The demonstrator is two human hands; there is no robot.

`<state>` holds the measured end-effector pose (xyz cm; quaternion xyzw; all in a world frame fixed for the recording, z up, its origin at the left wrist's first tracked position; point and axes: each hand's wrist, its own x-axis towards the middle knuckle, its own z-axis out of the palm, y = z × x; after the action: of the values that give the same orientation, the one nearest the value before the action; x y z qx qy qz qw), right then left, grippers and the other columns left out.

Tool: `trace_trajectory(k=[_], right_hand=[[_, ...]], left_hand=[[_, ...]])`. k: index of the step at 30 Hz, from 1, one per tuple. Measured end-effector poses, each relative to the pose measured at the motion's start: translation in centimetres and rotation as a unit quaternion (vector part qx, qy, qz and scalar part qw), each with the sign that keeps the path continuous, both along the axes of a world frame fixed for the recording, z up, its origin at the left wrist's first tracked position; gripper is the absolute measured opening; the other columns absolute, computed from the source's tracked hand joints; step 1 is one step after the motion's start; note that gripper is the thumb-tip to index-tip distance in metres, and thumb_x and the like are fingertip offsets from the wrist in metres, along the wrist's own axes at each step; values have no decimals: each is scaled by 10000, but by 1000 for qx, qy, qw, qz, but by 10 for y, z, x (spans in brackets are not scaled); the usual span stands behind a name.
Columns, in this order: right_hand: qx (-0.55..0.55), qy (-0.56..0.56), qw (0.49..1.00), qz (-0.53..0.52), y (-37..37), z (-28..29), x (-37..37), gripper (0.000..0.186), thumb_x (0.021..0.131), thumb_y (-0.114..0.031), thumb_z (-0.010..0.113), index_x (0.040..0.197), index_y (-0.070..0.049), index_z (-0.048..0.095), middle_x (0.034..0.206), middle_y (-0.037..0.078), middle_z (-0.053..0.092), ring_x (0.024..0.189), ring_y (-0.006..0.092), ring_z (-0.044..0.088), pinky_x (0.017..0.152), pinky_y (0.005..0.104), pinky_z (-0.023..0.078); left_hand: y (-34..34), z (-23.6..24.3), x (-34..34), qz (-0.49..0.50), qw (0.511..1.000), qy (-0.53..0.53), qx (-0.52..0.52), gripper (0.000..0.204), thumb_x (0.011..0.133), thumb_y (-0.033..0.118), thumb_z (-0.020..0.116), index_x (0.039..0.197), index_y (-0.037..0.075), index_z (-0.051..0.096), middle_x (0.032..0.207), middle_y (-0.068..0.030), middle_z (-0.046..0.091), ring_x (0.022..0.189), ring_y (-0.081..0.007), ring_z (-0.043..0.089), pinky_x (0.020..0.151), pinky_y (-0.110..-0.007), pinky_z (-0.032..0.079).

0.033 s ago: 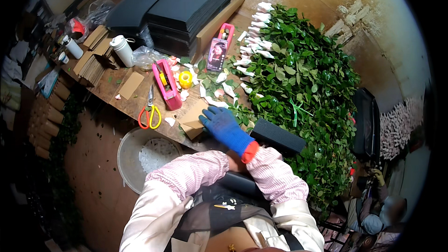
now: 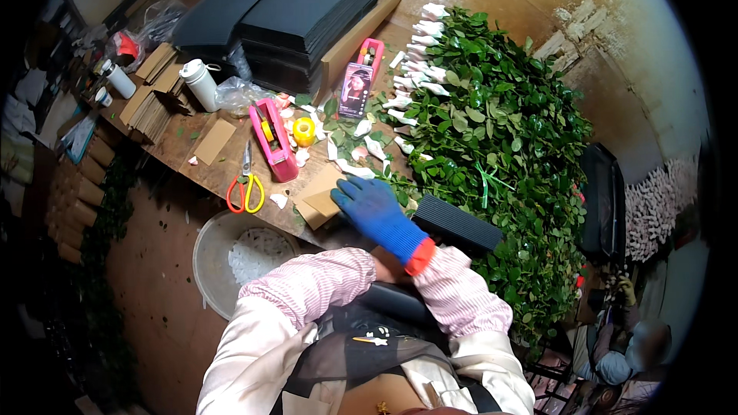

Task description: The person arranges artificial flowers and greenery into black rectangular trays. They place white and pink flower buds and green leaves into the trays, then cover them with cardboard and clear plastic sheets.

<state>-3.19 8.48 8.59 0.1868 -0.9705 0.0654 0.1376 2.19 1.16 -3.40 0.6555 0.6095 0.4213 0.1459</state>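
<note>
My right hand (image 2: 374,210), in a blue knitted glove with an orange-red cuff, lies over the near table edge. Its fingers stretch left, apart from one another, beside folded tan cardboard (image 2: 320,194); the fingertips seem to touch the cardboard's right side. Of my left hand (image 2: 389,263) only a bare strip of skin near the wrist shows; its fingers are hidden under the right glove and sleeve. Striped pink sleeves cover both forearms. Just right of the glove sits a black ribbed block (image 2: 457,224). White-wrapped flower heads (image 2: 375,146) and loose petals lie beyond the fingers.
Left of the cardboard are scissors (image 2: 246,181), a pink tape dispenser (image 2: 274,142) and a yellow tape roll (image 2: 304,131). A phone (image 2: 355,90) leans on another dispenser. Leafy stems (image 2: 507,131) cover the right side. Below stands a bucket (image 2: 211,261); a person (image 2: 615,353) is at lower right.
My right hand has shifted very slightly right and toward me, with its forearm. The cardboard and the other things stay in place.
</note>
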Motion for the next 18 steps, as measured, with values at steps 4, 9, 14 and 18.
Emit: trace_trajectory(k=[4, 9, 14, 18], right_hand=[[-197, -4, 980, -23, 26, 77, 98, 416, 909, -195, 744, 1311, -102, 685, 1284, 139, 706, 1058, 327, 717, 912, 413, 561], [-553, -373, 674, -319, 85, -7, 224, 385, 1005, -305, 713, 1226, 10, 704, 1040, 58, 749, 937, 108, 688, 863, 330, 582], [-570, -399, 613, -374, 92, -29, 206, 384, 1011, -370, 693, 1096, 4, 716, 898, 66, 746, 751, 127, 698, 704, 304, 574], [-339, -367, 783, -370, 89, -42, 202, 415, 990, -468, 653, 954, -62, 734, 834, 140, 729, 738, 311, 703, 711, 415, 561]], left_hand=[[7, -19, -2, -47, 998, 3, -39, 758, 935, 540, 653, 1512, 79, 483, 1514, -211, 501, 1410, -414, 456, 1200, -516, 329], [8, 23, -7, -45, 984, 170, -30, 695, 860, 461, 669, 1427, 79, 543, 1475, -165, 547, 1362, -334, 493, 1115, -480, 379], [-7, 14, -25, -79, 979, 186, -23, 617, 924, 413, 638, 1420, 51, 570, 1483, -172, 535, 1384, -333, 478, 1155, -497, 345], [-42, 44, -61, -23, 980, 195, -14, 474, 925, 271, 681, 1325, 23, 630, 1372, -183, 619, 1294, -345, 576, 1142, -525, 410]])
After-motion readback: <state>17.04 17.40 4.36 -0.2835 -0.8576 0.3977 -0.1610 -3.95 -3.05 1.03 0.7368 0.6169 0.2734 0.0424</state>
